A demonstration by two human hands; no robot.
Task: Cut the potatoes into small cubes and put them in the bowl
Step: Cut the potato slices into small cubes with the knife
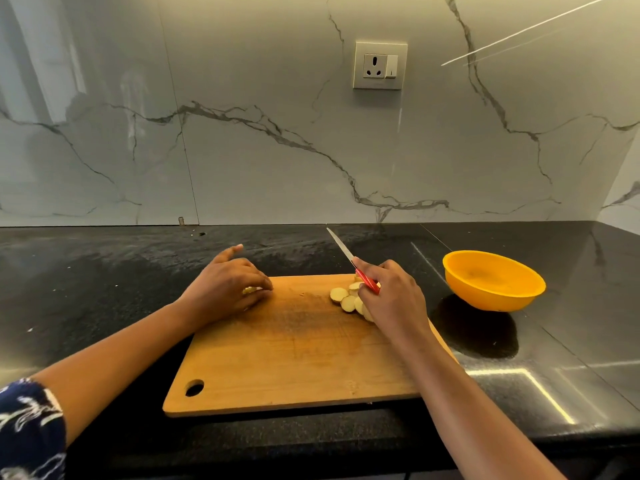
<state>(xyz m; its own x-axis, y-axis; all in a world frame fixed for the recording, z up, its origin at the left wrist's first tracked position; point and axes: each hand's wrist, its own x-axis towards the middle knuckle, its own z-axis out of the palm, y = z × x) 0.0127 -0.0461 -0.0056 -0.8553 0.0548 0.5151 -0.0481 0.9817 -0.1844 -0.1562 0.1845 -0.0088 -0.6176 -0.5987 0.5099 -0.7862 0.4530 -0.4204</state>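
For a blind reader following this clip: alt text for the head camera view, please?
The right hand holds a red-handled knife beside potato slices on a wooden cutting board, while the left hand grips a potato piece near the board's left edge. A yellow bowl, seemingly empty, sits to the right on the black counter.

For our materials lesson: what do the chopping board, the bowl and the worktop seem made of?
Chopping board: wood, matt; grain and knife marks show.
Bowl: probably plastic, smooth orange, soft sheen.
Worktop: likely polished black stone, speckled, reflective.
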